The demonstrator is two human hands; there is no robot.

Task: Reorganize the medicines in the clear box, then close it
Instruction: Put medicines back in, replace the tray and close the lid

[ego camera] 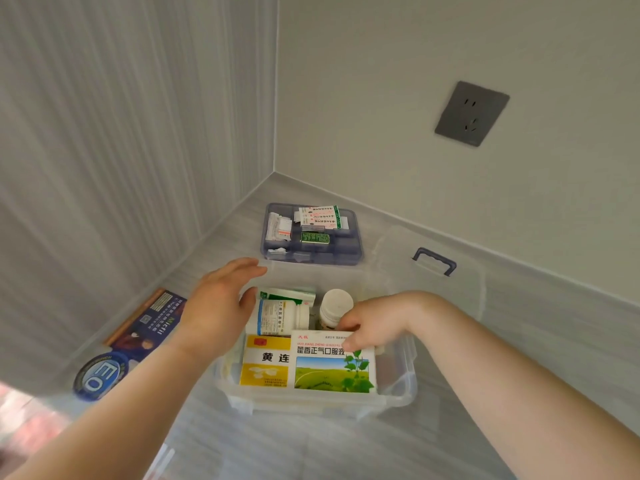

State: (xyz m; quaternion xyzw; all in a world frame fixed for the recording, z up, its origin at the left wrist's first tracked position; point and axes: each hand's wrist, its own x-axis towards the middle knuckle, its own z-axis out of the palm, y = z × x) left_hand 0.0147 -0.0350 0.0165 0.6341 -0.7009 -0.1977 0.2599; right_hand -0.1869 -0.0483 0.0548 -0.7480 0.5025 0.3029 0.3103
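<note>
The clear box (398, 386) stands open on the grey counter. At its front sit a yellow carton (265, 362) and a carton with a green field picture (332, 374). Behind them a white bottle (280, 317) lies on its side, a white-capped bottle (335, 303) stands upright, and a green-and-white packet (287, 295) rests at the back. My right hand (374, 323) grips the top edge of the field-picture carton. My left hand (218, 306) hovers open over the box's left rim, thumb beside the lying bottle.
The clear lid (460, 282) with a blue handle (434, 259) lies behind the box on the right. A blue divided tray (349, 258) of small packets sits in the back corner. A dark blue package (152, 323) lies at the left wall. A grey socket (471, 113) is on the wall.
</note>
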